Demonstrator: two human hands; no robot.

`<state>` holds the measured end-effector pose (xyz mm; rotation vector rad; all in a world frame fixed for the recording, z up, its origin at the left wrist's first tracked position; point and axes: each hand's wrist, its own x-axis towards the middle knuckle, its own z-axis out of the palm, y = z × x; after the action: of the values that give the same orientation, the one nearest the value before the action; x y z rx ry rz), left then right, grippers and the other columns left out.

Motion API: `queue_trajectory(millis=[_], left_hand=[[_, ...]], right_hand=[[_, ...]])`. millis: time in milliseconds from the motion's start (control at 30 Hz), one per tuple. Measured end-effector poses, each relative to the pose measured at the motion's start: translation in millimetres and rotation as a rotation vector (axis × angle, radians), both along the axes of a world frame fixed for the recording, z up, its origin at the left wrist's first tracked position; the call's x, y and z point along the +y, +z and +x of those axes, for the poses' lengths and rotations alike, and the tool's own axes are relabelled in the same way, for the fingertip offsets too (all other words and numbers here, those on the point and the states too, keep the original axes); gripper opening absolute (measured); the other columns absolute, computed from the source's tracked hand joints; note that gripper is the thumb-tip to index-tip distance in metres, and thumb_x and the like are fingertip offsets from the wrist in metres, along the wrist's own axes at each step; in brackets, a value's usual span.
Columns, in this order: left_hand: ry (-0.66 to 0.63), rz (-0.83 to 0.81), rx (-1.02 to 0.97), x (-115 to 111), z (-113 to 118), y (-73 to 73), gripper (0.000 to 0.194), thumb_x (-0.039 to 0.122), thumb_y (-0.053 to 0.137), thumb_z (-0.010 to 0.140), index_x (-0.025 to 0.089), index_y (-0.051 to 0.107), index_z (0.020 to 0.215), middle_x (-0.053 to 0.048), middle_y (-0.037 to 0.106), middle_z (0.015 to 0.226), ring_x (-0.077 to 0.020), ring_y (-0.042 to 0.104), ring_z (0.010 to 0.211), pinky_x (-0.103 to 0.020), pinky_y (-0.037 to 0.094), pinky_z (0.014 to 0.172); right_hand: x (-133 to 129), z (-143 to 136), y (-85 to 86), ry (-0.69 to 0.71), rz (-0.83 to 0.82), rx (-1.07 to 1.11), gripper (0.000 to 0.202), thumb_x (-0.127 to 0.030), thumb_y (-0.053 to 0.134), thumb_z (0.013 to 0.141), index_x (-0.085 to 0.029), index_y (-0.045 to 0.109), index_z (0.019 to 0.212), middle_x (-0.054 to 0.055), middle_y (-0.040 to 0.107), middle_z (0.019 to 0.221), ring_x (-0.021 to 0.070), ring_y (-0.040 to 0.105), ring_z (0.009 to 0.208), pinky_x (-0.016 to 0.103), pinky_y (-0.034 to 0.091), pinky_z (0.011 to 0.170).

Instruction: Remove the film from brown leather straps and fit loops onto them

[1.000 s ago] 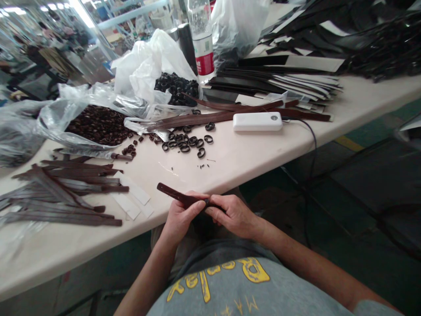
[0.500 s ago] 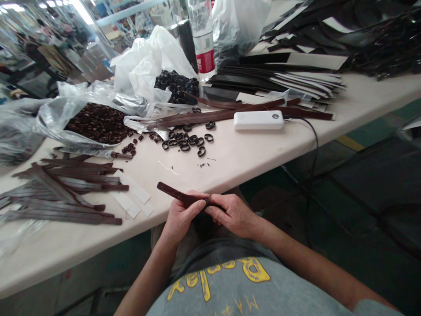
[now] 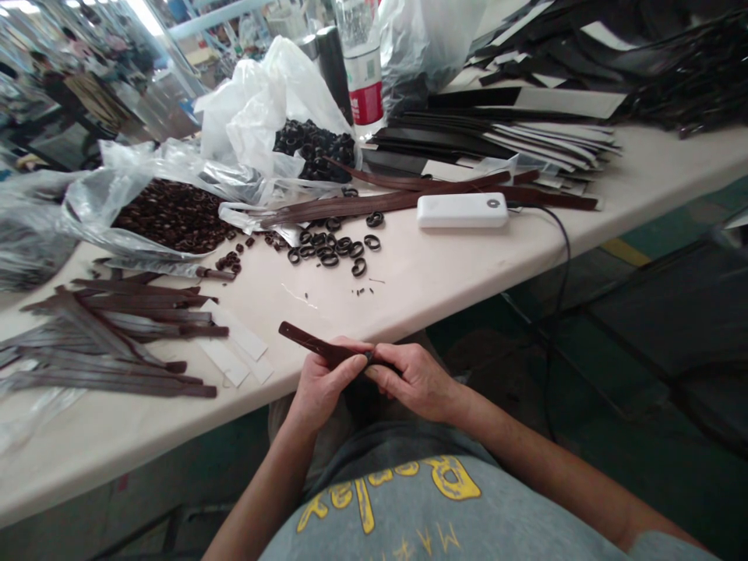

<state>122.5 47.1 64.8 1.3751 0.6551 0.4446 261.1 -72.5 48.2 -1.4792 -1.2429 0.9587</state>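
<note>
A dark brown leather strap (image 3: 308, 340) is held at the table's near edge, one end with small holes sticking out to the upper left. My left hand (image 3: 323, 383) is closed round it, thumb pressed on top. My right hand (image 3: 414, 379) pinches the strap close beside the left thumb, the fingertips of both hands almost meeting. A small dark piece shows between the thumbs, too hidden to name. Beyond the hands, several black loops (image 3: 329, 257) lie loose on the table.
Brown straps (image 3: 134, 335) and white strips (image 3: 225, 360) lie at left. Behind are a bag of brown loops (image 3: 172, 214), a bag of black loops (image 3: 312, 148), a bottle (image 3: 366, 101) and black straps (image 3: 444, 132). A white power bank (image 3: 461, 211) trails a cable (image 3: 564, 273) over the edge.
The view has shifted very slightly. Both hands keep the same hold on the strap, with no clear movement.
</note>
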Motion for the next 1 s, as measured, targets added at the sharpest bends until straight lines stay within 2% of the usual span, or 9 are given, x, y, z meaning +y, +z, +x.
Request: queue_trajectory(millis=[667,1000], left_hand=[[-0.013,0.017,-0.031,-0.4,-1.8,-4.8,0.014,0.029,0.075,0.08,0.019,0.079,0.089,-0.004,0.074,0.087,-0.0178,0.066,0.084,-0.025,0.051,0.077],[-0.003,0.045,-0.023,-3.2,-0.5,-7.5,0.011,0.027,0.074,0.081,0.021,0.079,0.09,-0.003,0.073,0.088,-0.0164,0.065,0.084,-0.024,0.051,0.078]], right_hand=[[0.9,-0.6,-0.2,-0.003,0.016,-0.024,0.023,-0.03,0.052,0.097,-0.017,0.069,0.103,-0.001,0.063,0.068,0.0124,0.059,0.061,0.02,0.043,0.056],[0.4,2.9,-1.8,0.011,0.004,0.006,0.024,-0.033,0.052,0.097,-0.016,0.068,0.103,0.0,0.064,0.072,0.0122,0.058,0.061,0.02,0.043,0.056]])
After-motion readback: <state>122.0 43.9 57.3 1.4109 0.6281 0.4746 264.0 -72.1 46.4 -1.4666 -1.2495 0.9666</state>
